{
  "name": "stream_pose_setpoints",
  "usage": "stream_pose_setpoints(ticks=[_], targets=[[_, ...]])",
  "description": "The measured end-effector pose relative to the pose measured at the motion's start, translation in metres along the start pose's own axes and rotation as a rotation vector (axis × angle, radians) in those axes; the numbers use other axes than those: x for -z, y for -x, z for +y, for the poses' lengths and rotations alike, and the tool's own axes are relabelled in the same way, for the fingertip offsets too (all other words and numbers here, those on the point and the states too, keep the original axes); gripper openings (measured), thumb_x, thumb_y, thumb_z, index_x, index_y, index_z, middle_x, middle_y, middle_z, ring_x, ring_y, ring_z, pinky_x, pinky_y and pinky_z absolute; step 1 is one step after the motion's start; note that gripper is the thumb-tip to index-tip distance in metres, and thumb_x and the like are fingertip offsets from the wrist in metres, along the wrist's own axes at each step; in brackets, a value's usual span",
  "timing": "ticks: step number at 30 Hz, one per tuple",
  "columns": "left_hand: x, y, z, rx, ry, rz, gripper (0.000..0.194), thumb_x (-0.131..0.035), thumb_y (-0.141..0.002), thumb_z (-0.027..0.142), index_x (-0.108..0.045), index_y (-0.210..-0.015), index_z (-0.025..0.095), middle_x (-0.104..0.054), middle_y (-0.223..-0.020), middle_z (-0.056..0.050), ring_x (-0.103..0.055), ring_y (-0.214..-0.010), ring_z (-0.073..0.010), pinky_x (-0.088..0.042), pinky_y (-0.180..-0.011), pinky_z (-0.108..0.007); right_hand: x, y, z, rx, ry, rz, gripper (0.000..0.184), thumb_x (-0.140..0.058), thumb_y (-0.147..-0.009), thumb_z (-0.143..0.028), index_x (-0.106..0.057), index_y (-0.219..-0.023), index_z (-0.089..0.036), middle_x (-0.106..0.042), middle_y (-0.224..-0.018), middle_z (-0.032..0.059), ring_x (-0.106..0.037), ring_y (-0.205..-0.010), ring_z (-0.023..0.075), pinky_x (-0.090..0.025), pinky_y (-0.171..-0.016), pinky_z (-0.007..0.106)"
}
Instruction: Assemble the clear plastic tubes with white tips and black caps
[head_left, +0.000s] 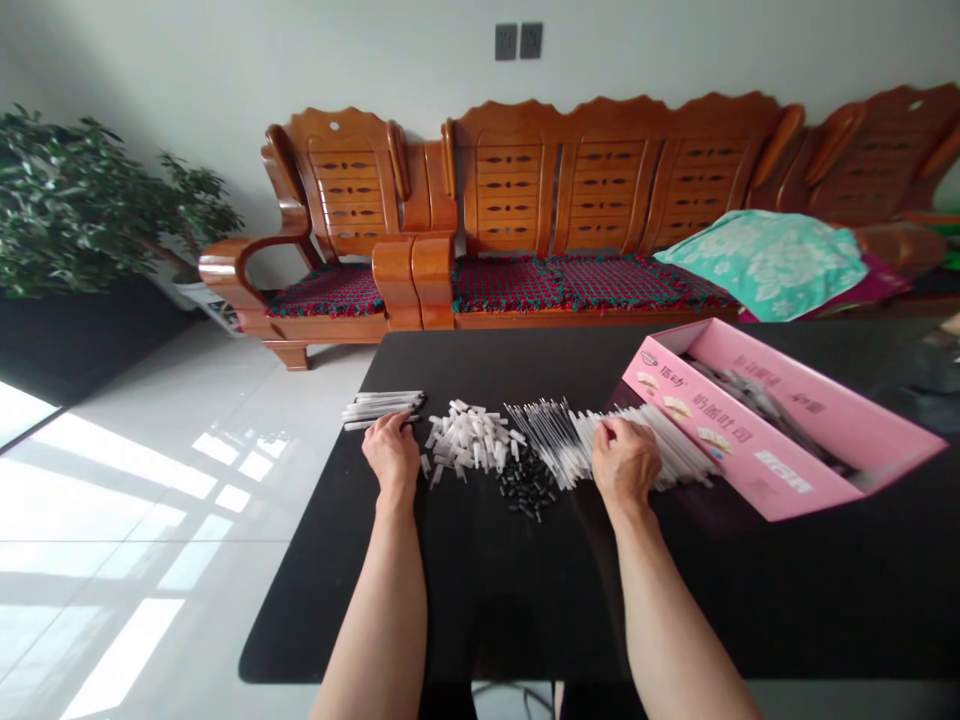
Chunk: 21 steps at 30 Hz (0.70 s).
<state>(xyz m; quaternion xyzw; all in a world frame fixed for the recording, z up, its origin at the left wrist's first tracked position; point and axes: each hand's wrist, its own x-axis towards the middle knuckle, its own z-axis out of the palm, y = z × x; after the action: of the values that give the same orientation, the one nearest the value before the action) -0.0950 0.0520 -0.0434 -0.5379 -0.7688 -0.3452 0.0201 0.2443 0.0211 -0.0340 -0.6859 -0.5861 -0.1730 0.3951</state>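
My left hand (391, 452) rests on the black table (480, 600) with its fingers curled at the near end of a small row of assembled white pens (381, 406). My right hand (624, 462) is closed in a pinch on the pile of white pen barrels (667, 440); whether it holds one I cannot make out. Between the hands lie a heap of white pen caps (471, 440), a bundle of thin clear refills (541, 428) and a small heap of black end pieces (526, 484).
An open pink cardboard box (780, 450) lies at the right on the table, with more parts inside. Behind the table stand a wooden armchair (330, 230) and a wooden bench (600, 200) with a green cloth (772, 260). A potted plant (82, 200) stands at the left.
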Motion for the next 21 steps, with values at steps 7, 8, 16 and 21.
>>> stream_pose_setpoints(ticks=[7,8,16,21], targets=[[0.005,0.003,0.006,0.101,-0.140,-0.040,0.019,-0.066,-0.081,0.025,-0.078,-0.096,0.024,-0.069,-0.103,-0.011,-0.057,-0.102,-0.0332,-0.037,-0.094,-0.045,0.000,0.000,-0.002,-0.026,-0.019,-0.005,0.019,-0.057,-0.087,-0.024,-0.068,-0.074,-0.017,-0.065,-0.069,0.0093,-0.052,-0.071,0.0234,-0.035,-0.067,0.033],[0.006,0.003,0.005,0.106,-0.148,-0.044,0.017,-0.067,-0.080,0.026,-0.078,-0.093,0.024,-0.068,-0.103,-0.011,-0.057,-0.102,-0.0334,-0.037,-0.094,-0.045,-0.001,0.000,-0.002,-0.023,-0.025,-0.003,0.019,-0.057,-0.087,-0.024,-0.069,-0.074,-0.017,-0.065,-0.069,0.0092,-0.052,-0.071,0.0235,-0.035,-0.067,0.033],[0.009,0.003,0.012,0.023,-0.047,0.066,0.011,-0.061,-0.088,0.026,-0.072,-0.088,0.022,-0.071,-0.093,-0.010,-0.058,-0.098,-0.0312,-0.032,-0.102,-0.049,0.003,0.000,-0.014,0.038,-0.181,0.021,0.021,-0.056,-0.090,-0.027,-0.069,-0.078,-0.016,-0.069,-0.072,0.0099,-0.057,-0.073,0.0238,-0.042,-0.071,0.033],[0.012,0.030,0.060,-0.464,0.231,0.071,0.016,-0.054,-0.096,0.032,-0.069,-0.095,0.025,-0.071,-0.094,-0.004,-0.061,-0.097,-0.0242,-0.026,-0.113,-0.048,0.009,0.006,-0.043,0.023,-0.569,-0.222,0.027,-0.053,-0.095,-0.036,-0.069,-0.085,-0.017,-0.069,-0.074,0.0068,-0.060,-0.068,0.0195,-0.044,-0.067,0.029]])
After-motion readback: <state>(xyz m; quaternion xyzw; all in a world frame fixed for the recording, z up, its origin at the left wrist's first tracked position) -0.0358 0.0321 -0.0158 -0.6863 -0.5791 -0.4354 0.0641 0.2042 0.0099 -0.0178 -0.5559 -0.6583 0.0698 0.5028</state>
